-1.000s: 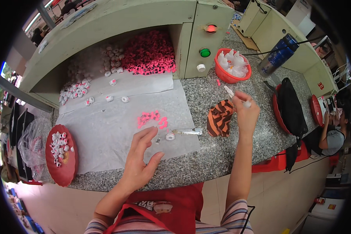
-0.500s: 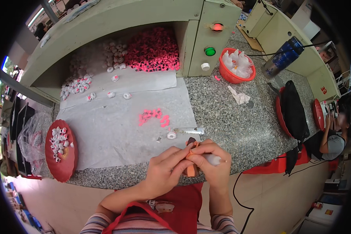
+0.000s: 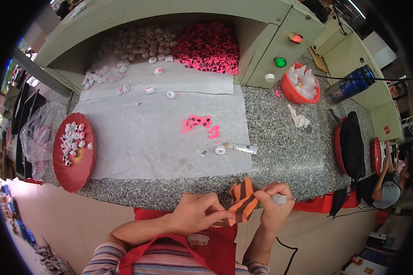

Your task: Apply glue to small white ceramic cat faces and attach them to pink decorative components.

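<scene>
Between my hands, a flat soft piece [image 3: 242, 201] with orange and brown stripes is spread over the counter's near edge; it looks like cloth or foam. My left hand [image 3: 195, 213] pinches its lower left part between thumb and fingers. Its upper right edge is gripped by my right hand [image 3: 276, 206], which also has a small whitish squeeze bottle [image 3: 279, 199] tucked in it. Beyond them lies a flat, shiny strip-like tool [image 3: 242, 147], touching a small white ring-shaped piece [image 3: 220, 150]. Small pink pieces [image 3: 198, 121] are scattered on the white sheet [image 3: 142, 146].
At left, a red plate [image 3: 80, 178] holds white pieces beside a plastic bag [image 3: 43, 133]. Behind, a green-grey cabinet [image 3: 261, 50] shelters heaps of white and pink pieces. Rightward are a red basket [image 3: 300, 98] of bottles, crumpled tissue [image 3: 299, 118], a blue flask [image 3: 351, 85] and a black bag [image 3: 352, 144].
My hands have drawn apart and come nearer my body. The striped piece, bunched between my fingers before, is now spread out. The view has shifted, too.
</scene>
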